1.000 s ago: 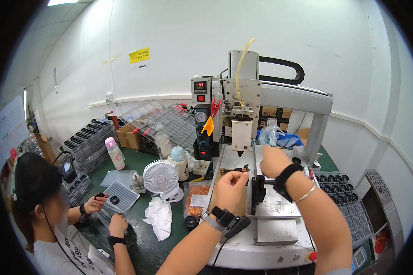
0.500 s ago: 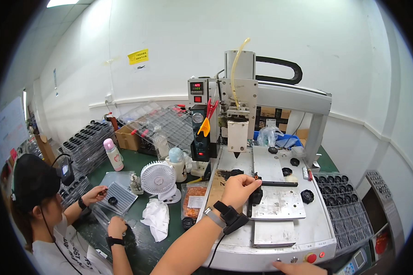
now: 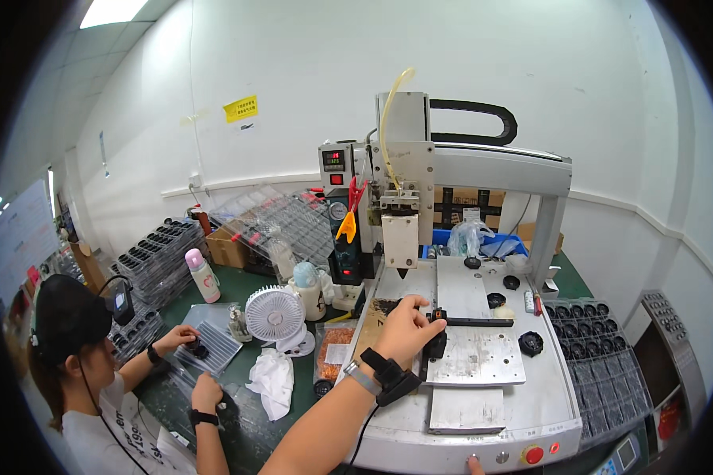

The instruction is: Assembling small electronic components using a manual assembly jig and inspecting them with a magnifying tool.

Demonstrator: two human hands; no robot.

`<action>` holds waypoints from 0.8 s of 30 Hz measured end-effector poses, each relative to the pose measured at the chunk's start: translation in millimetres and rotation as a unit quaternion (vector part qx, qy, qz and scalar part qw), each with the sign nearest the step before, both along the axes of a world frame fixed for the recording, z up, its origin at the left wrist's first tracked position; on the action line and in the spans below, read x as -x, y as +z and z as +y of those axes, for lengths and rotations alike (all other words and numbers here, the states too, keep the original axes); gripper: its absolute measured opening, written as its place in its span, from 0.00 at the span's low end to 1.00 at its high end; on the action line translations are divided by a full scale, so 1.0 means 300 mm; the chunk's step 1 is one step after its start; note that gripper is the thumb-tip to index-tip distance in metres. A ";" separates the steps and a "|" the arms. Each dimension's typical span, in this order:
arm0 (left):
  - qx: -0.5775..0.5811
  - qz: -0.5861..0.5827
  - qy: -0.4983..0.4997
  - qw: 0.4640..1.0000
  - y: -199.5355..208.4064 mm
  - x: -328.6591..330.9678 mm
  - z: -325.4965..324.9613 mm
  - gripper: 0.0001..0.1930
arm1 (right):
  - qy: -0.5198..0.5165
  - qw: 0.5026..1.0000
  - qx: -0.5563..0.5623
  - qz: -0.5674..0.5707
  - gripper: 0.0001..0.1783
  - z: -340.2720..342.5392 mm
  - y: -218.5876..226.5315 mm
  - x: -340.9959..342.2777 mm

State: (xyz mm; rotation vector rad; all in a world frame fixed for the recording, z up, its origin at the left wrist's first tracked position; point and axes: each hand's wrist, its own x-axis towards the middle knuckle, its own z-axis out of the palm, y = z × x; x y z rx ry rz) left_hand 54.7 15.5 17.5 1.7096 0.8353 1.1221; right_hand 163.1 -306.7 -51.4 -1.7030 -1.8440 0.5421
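My left hand (image 3: 400, 336) reaches over the benchtop machine's work plate (image 3: 475, 364). Its thumb and fingertips close on a small black block (image 3: 436, 340) at the left end of a black bar (image 3: 483, 322). The bar lies across the plate. Of my right hand (image 3: 476, 468) only a fingertip shows at the lower edge, touching a round push button (image 3: 473, 458) on the front panel; its other fingers are out of the picture. Above the plate, the machine's head (image 3: 402, 241) ends in a dark pointed tip. Black round parts (image 3: 531, 343) lie on the machine bed.
At left a co-worker (image 3: 75, 356) handles black parts over a clear ribbed tray (image 3: 218, 344). A white fan (image 3: 276, 315), a white cloth (image 3: 271, 384) and a bottle (image 3: 203, 277) stand or lie between us. Trays of black parts (image 3: 582, 328) sit at right, beyond a red stop button (image 3: 533, 454).
My right hand has dropped lower, leaving only a fingertip in view. My left hand stays at the black block. The co-worker's far hand now holds a dark part. The view has shifted slightly.
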 end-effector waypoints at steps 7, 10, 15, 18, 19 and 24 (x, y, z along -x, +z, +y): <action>-0.155 0.172 -0.047 0.972 -0.006 0.052 0.037 0.16 | -0.067 0.996 -0.027 -0.051 0.35 0.022 -0.055 0.035; -0.179 0.239 -0.019 0.954 0.023 0.054 0.013 0.16 | -0.062 0.997 -0.027 -0.049 0.33 0.027 -0.106 0.025; -0.208 0.272 0.013 0.939 0.035 0.047 -0.003 0.15 | -0.074 0.995 -0.041 -0.052 0.32 0.046 -0.122 0.028; -0.228 0.302 0.039 0.925 0.049 0.046 -0.027 0.14 | -0.073 0.992 -0.070 -0.072 0.32 0.048 -0.146 0.030; -0.236 0.298 0.051 0.924 0.042 0.044 -0.034 0.14 | -0.078 0.993 -0.068 -0.058 0.31 0.051 -0.151 0.033; -0.235 0.304 0.102 0.917 -0.003 0.070 -0.069 0.20 | -0.074 0.992 -0.080 -0.061 0.33 0.054 -0.187 0.037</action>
